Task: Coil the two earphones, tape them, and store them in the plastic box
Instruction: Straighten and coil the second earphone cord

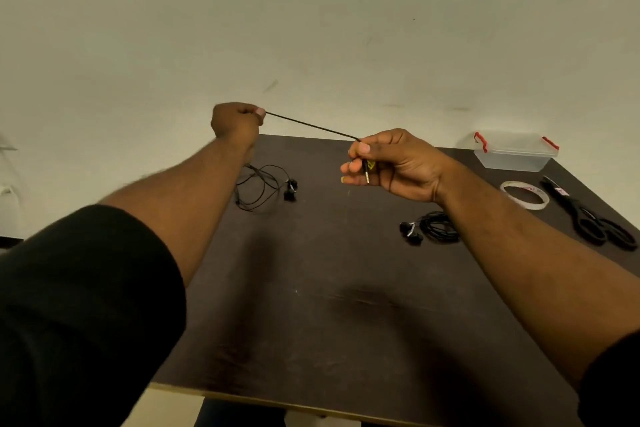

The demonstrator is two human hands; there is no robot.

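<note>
1. On the dark worktop (311, 305) the clear plastic box (514, 154), lid on and red latches showing, sits at two o'clock; nothing shows inside it.
2. The coiled earphone (429, 229) lies untaped near four o'clock and may spring loose.
3. The left hand (237, 123) and right hand (394, 163) each pinch the other earphone's cable (311, 126) taut; its loose remainder (263, 185) could snag or knot, and overpulling strains the plug.

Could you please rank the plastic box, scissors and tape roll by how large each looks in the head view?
1. scissors, nearer the camera
2. plastic box, close behind, so unsure
3. tape roll
</note>
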